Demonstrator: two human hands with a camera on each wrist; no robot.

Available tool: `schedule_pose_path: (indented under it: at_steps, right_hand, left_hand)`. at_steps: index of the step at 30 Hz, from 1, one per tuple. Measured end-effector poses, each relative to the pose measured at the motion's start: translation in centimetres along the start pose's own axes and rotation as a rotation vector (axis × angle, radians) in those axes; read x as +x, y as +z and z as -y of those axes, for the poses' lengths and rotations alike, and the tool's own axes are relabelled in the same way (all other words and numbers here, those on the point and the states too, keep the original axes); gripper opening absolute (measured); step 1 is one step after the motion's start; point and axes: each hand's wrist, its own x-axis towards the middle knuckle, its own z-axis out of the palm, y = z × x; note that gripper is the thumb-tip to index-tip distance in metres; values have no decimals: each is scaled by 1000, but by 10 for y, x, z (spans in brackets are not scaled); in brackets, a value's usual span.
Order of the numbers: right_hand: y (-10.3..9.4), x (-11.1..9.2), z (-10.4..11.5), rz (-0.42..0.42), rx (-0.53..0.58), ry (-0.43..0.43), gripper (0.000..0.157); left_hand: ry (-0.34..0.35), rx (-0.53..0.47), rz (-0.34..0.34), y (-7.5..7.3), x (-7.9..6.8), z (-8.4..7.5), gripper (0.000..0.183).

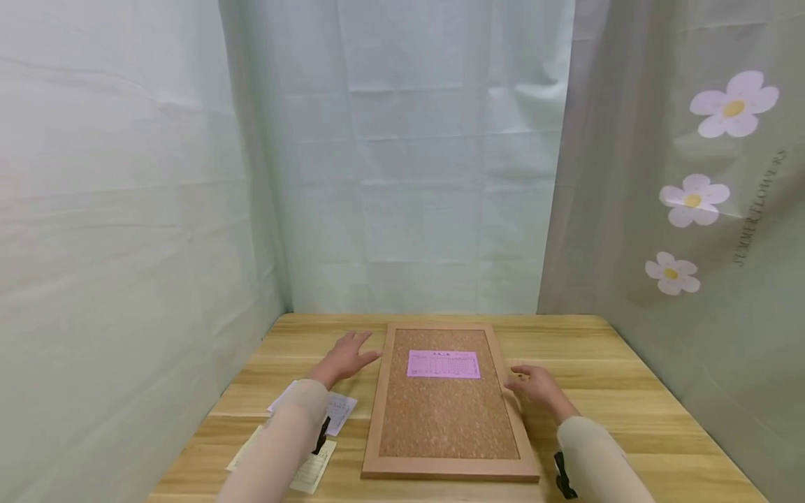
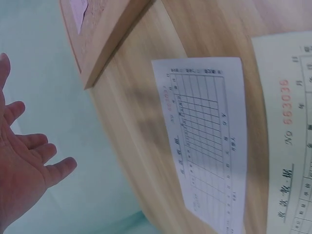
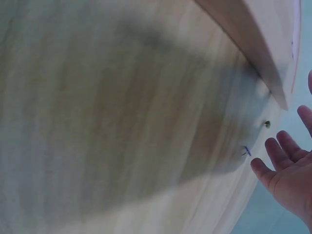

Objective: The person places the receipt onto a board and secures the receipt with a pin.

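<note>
A wood-framed cork board (image 1: 449,426) lies flat on the table, with a pink printed slip (image 1: 443,364) on its upper half. My left hand (image 1: 347,358) hovers beside the board's left edge, fingers spread and holding nothing. In the left wrist view its palm and fingers (image 2: 34,151) appear at the left side. On the other side, my right hand (image 1: 536,385) is by the right edge of the frame; whether it touches the wood cannot be told. The right wrist view shows loosely bent fingers (image 3: 279,157) with nothing held, near two small pin-like items, one brass-coloured (image 3: 267,124) and one bluish (image 3: 246,151).
Under and beside the left forearm lie a pale lavender form slip (image 2: 204,141) and a pale yellowish one (image 2: 287,146) with a red number. The wooden table (image 1: 585,349) is enclosed by pale curtains (image 1: 421,154), the right one bearing white flowers (image 1: 694,200).
</note>
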Motion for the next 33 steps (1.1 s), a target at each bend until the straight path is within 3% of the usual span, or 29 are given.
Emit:
schedule_pose_path:
  at_steps: [11,24,33]
  right_hand:
    - [7,-3,-12,34,-5,-1,47]
    - [13,-5,-13,44,-25,-19,47]
    - [10,-9,-15,72,-21,-36,50]
  left_hand:
    - [12,-62,-20,-8,-11,21,65]
    - [-27,-113,-18,-15,-34,39,68]
    - [-43,-148,-33,-17,-41,51,70]
